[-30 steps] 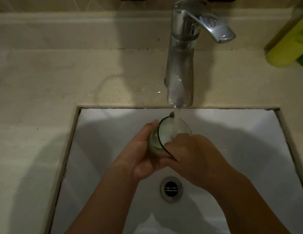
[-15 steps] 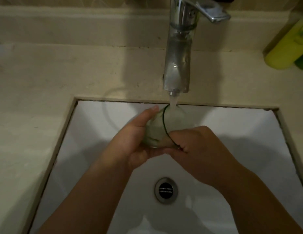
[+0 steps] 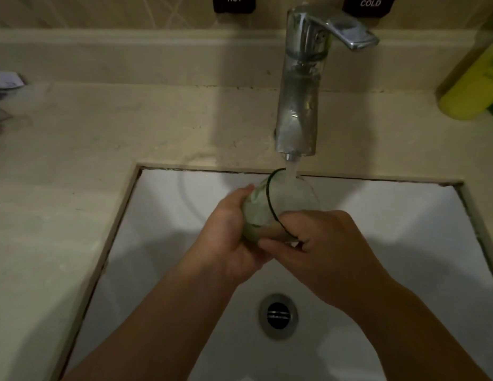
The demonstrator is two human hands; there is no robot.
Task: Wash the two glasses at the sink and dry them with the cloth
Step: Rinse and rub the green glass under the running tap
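Glass [image 3: 263, 213], tilted at centre frame over the sink [image 3: 163, 215], is catching water from the tap [image 3: 300, 105]. Black labels at the top edge are reading "HOT" [image 3: 234, 2] and "COLD" [image 3: 370, 4]; half a second ago they were lying out of frame. Left hand [image 3: 229, 237] is curling round the glass body. Right hand [image 3: 328, 248] is gripping the rim, its fingers hidden inside. A yellow-green bottle [image 3: 471, 86] is standing at upper right.
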